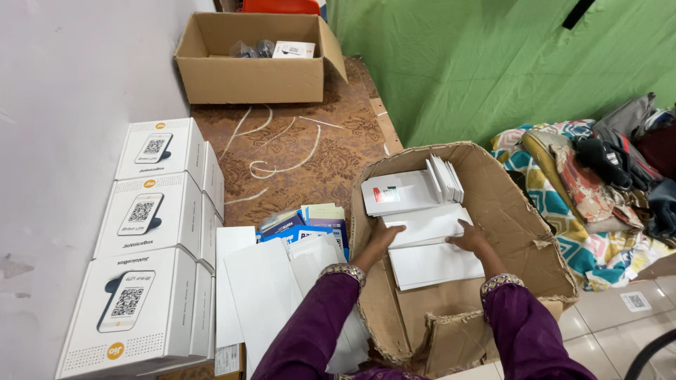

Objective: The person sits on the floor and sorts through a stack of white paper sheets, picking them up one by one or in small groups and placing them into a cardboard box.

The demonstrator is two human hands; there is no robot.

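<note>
Both my hands reach into a large worn cardboard box [524, 232] that holds stacks of flat white cartons. My left hand [382, 241] lies on the left edge of a white carton stack [429, 225], fingers spread over it. My right hand [470, 239] rests on the same stack's right edge. Another white carton stack [435, 266] lies just below my hands. More white cartons [401, 191] sit at the box's far end, several standing upright. Both sleeves are purple with embroidered cuffs.
Three white product boxes [151, 218] are stacked in a row along the left wall. Loose white sheets and blue leaflets [296, 239] lie on the patterned brown table. An open cardboard box [257, 60] stands at the far end. A heap of coloured cloth [598, 183] lies right.
</note>
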